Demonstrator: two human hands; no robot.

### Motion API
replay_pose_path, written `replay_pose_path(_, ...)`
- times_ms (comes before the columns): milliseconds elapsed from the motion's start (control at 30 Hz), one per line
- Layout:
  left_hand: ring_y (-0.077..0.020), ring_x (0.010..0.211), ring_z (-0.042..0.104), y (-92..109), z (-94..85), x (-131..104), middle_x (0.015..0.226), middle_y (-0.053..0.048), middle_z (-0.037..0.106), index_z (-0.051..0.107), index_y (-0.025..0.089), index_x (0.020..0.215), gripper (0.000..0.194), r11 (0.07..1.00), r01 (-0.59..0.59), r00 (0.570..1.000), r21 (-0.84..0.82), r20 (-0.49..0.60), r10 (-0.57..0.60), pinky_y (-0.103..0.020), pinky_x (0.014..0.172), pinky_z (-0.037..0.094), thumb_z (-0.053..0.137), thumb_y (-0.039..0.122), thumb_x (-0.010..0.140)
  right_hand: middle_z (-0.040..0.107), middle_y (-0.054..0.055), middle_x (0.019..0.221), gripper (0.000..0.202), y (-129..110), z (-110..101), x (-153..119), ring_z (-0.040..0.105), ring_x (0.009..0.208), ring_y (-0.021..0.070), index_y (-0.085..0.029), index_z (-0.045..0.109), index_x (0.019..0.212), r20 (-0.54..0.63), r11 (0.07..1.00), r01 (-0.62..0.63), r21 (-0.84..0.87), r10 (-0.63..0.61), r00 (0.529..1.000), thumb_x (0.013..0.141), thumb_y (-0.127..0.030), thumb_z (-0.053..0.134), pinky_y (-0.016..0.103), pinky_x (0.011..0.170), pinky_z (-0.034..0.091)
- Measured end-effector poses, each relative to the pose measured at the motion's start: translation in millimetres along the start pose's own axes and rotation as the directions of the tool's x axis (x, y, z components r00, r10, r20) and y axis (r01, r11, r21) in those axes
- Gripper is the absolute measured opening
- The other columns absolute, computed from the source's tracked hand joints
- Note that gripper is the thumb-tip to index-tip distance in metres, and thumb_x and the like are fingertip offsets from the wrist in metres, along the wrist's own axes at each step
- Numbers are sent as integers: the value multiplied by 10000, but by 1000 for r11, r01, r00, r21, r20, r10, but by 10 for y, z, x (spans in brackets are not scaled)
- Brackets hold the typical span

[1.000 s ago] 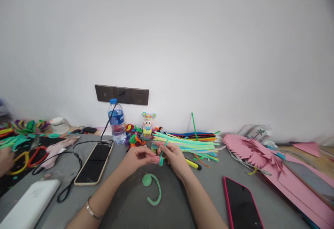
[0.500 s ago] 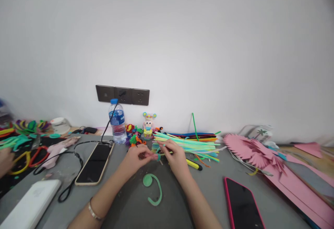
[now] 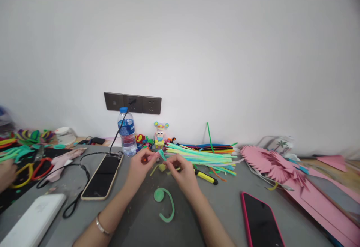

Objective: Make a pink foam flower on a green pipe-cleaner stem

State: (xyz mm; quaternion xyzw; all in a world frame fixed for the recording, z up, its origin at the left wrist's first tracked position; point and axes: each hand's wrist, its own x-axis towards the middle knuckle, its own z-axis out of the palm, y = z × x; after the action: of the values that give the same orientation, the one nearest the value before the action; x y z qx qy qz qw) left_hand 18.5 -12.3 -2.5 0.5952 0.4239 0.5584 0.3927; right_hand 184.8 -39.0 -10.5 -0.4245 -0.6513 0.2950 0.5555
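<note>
Between my hands is a short teal pipe cleaner (image 3: 161,154), bent over at the top. My left hand (image 3: 143,160) is closed in a pinch on one side of it, thumb and index finger together. The fingertips of my right hand (image 3: 180,169) pinch its lower end. Below them on the grey table (image 3: 140,220) lies a green pipe cleaner (image 3: 172,202), one end rolled into a flat coil, the other curving like a hook. Behind my right hand spreads a pile of coloured pipe cleaners (image 3: 202,154). A yellow cutter (image 3: 206,176) lies beside that hand.
A small figurine (image 3: 159,136) and a water bottle (image 3: 127,132) stand near the wall. To the left are a phone (image 3: 101,177) with a black cable, a white power bank (image 3: 33,219), scissors (image 3: 41,168) and another person's hand (image 3: 7,173). Pink folded paper (image 3: 275,164) and a pink-cased phone (image 3: 261,220) lie right.
Both hands have shifted slightly left and upward, and the teal piece now shows above the fingertips. The coiled green pipe cleaner stays in place.
</note>
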Motion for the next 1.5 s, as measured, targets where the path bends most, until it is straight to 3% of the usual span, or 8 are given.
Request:
replay_pose_path(233,-130,610,596,22,27,-3,658,-23,672,701,143,766,265,929,186,983,-319,69,-173,-195,515,471,787,373,668,668,33,660,278,38,-16,45,587,579,159,-184,608,713,46,964,-180,197,175,984,769,-450,667,266,563,452)
replay_pose_path(500,-95,593,622,84,84,-72,676,1,683,672,152,750,268,708,446,895,-547,288,-341,-176,559,501,836,326,629,606,-19,586,322,34,-66,102,541,526,134,-192,621,693,64,907,-228,354,220,973,684,-490,741,264,550,458)
replay_pose_path(800,-138,664,679,74,96,-120,769,-44,722,687,154,829,289,648,544,833,-532,437,-341,-199,589,519,830,329,649,630,-9,649,287,55,-59,71,579,597,142,-190,607,723,157,839,-296,456,252,955,734,-452,724,253,589,448)
replay_pose_path(1000,-95,583,633,96,71,-123,696,-24,660,695,150,772,230,644,593,786,-484,522,-331,-133,447,421,792,345,699,614,-4,683,316,-18,-61,59,569,630,159,-201,606,676,207,797,-314,516,240,949,647,-454,792,277,618,467)
replay_pose_path(1167,-64,546,593,116,42,-145,715,-34,644,702,136,825,204,605,672,701,-427,631,-333,-114,429,386,748,322,757,574,-18,665,368,-48,-36,62,532,585,146,-209,563,654,229,795,-267,545,165,959,605,-469,819,263,567,456)
replay_pose_path(1267,-60,533,580,96,44,-168,698,-39,643,698,123,854,220,569,714,650,-408,688,-322,-109,433,388,743,320,764,564,-12,675,396,-23,-14,73,515,610,146,-205,586,676,166,825,-163,542,85,982,576,-502,828,247,565,440)
replay_pose_path(1367,-59,530,581,76,67,-183,703,-39,645,693,116,887,234,526,735,636,-429,705,-313,-110,445,411,751,303,760,571,4,725,390,-7,-13,78,525,683,160,-200,641,695,101,860,-69,506,20,995,573,-523,824,254,625,446)
replay_pose_path(1500,-57,557,593,113,101,-188,720,-30,645,685,126,933,258,434,772,622,-465,696,-359,-91,454,426,781,252,729,597,46,879,351,-21,-43,60,553,833,204,-198,701,681,154,887,-84,454,15,988,636,-538,779,301,764,459)
